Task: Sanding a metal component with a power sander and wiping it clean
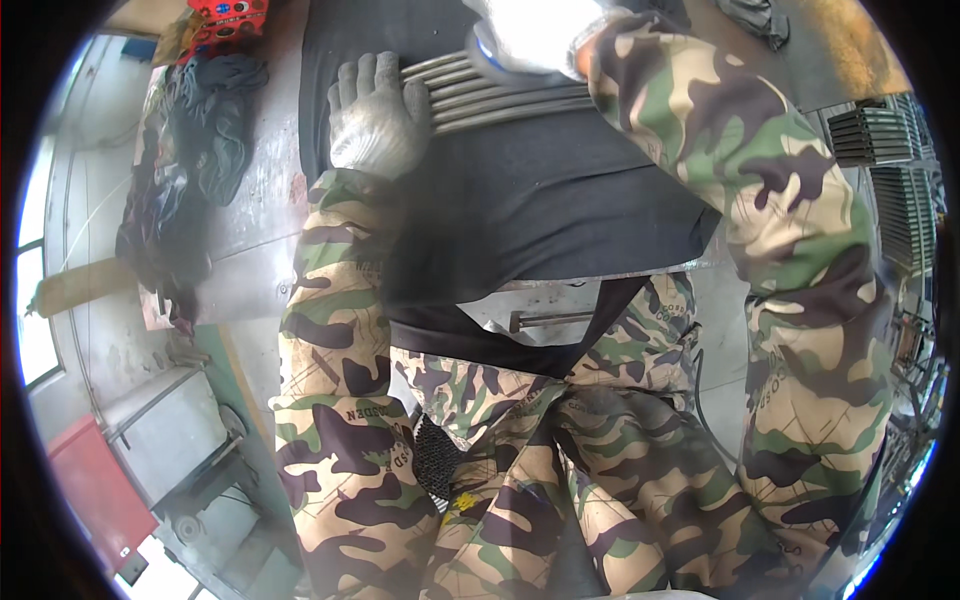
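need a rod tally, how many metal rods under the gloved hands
About 6 metal rods, side by side on the black cloth, between left hand and right hand; more may be hidden.

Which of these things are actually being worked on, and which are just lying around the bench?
In use:
- bundle of metal rods, lying on the black mat
- left hand in a knit glove, pressed flat on the rods' ends
- right hand, gloved, resting on top of the rods

Lying about:
- heap of dark cloths
- red crate
- stacked metal parts
- red box on the floor

No packages, labels, signs or screens in view.
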Action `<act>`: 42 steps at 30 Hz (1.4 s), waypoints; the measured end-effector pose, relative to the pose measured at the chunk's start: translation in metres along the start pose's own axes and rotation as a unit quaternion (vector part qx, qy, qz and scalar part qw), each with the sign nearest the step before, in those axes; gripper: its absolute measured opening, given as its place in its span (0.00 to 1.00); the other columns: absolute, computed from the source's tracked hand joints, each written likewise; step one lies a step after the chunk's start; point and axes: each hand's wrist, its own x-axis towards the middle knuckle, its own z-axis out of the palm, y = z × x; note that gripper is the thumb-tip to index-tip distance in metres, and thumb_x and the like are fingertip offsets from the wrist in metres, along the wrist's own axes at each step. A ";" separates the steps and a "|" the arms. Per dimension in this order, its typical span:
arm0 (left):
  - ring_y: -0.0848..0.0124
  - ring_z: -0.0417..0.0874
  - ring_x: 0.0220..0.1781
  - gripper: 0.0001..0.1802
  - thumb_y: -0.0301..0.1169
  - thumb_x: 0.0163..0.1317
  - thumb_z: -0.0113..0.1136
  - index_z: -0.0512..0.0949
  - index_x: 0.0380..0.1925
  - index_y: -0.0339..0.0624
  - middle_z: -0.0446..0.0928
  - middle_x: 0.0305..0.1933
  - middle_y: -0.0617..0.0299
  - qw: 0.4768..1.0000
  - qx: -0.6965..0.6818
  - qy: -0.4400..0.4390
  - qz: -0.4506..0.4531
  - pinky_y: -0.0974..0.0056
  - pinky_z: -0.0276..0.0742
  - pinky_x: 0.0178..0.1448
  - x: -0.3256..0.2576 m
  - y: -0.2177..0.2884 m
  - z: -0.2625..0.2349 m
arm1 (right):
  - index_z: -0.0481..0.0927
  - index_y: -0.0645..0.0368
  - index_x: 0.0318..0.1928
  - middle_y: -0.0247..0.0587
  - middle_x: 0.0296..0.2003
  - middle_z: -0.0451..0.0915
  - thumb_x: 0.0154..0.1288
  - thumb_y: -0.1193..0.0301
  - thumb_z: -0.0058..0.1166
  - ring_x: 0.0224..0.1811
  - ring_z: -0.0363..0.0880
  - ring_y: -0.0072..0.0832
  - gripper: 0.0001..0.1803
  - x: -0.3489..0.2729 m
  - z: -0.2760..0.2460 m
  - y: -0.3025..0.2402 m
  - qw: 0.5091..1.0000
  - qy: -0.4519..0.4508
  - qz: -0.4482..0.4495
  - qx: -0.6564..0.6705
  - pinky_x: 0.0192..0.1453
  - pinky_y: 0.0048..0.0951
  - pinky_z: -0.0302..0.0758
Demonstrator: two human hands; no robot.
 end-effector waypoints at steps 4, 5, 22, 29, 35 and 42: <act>0.38 0.73 0.74 0.28 0.45 0.76 0.54 0.76 0.68 0.37 0.76 0.71 0.43 1.000 -0.005 -0.008 -0.013 0.40 0.66 0.78 0.004 0.012 -0.003 | 0.87 0.61 0.49 0.61 0.48 0.87 0.70 0.62 0.54 0.53 0.87 0.57 0.18 -0.028 -0.001 0.000 0.999 0.007 -0.037 0.015 0.57 0.54 0.85; 0.38 0.73 0.74 0.28 0.45 0.77 0.53 0.75 0.68 0.37 0.76 0.71 0.43 1.000 -0.001 -0.014 -0.010 0.40 0.66 0.78 0.004 0.011 -0.005 | 0.87 0.60 0.48 0.61 0.48 0.87 0.69 0.62 0.55 0.53 0.87 0.56 0.17 -0.035 -0.007 -0.003 0.997 0.027 -0.067 0.040 0.57 0.54 0.84; 0.38 0.71 0.76 0.29 0.46 0.78 0.52 0.75 0.70 0.38 0.76 0.72 0.43 0.997 0.052 -0.025 -0.044 0.38 0.65 0.79 -0.026 -0.019 -0.012 | 0.87 0.61 0.47 0.62 0.47 0.87 0.69 0.62 0.54 0.51 0.88 0.56 0.17 -0.002 0.017 -0.028 0.997 0.015 -0.058 0.045 0.56 0.56 0.84; 0.38 0.72 0.76 0.29 0.46 0.77 0.52 0.75 0.69 0.38 0.75 0.73 0.44 1.000 -0.007 -0.023 -0.016 0.39 0.66 0.79 0.006 0.013 0.004 | 0.88 0.60 0.48 0.61 0.48 0.88 0.70 0.66 0.52 0.53 0.89 0.54 0.16 0.002 -0.001 -0.004 0.999 0.029 0.015 -0.001 0.54 0.54 0.85; 0.39 0.72 0.76 0.29 0.47 0.77 0.52 0.75 0.69 0.38 0.76 0.72 0.45 0.998 0.038 -0.039 -0.020 0.40 0.68 0.78 -0.013 -0.017 -0.008 | 0.88 0.60 0.49 0.62 0.52 0.87 0.68 0.65 0.55 0.57 0.87 0.55 0.17 0.010 0.005 -0.034 0.998 -0.024 -0.027 0.053 0.58 0.53 0.85; 0.41 0.73 0.75 0.29 0.48 0.77 0.51 0.76 0.69 0.40 0.77 0.71 0.45 1.000 0.013 -0.012 -0.010 0.40 0.66 0.78 0.010 0.010 0.003 | 0.86 0.59 0.42 0.58 0.43 0.86 0.68 0.60 0.59 0.49 0.88 0.56 0.15 -0.041 0.009 0.021 0.998 0.053 -0.038 -0.015 0.50 0.54 0.85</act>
